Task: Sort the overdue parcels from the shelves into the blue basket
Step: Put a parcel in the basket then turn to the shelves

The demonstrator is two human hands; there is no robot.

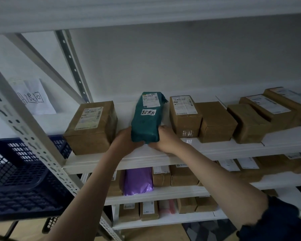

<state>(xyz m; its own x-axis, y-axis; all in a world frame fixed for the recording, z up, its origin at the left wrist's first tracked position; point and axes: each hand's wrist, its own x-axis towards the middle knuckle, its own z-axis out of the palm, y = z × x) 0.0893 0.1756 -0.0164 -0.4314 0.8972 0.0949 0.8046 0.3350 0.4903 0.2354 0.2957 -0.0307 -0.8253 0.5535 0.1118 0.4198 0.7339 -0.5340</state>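
A teal soft parcel [147, 119] with a shipping label and a handwritten white sticker lies on the top white shelf [215, 150], between brown boxes. My left hand [124, 140] grips its near left corner and my right hand [163, 138] grips its near right corner, fingers curled round the end. The blue basket [16, 180] stands at the lower left, beyond the shelf's perforated upright; I cannot see anything inside it.
A brown box [92, 126] sits just left of the teal parcel, and several brown boxes [215, 120] line the shelf to the right. Lower shelves hold more boxes and a purple bag [137, 180]. A white paper sign [33, 98] hangs at the back left.
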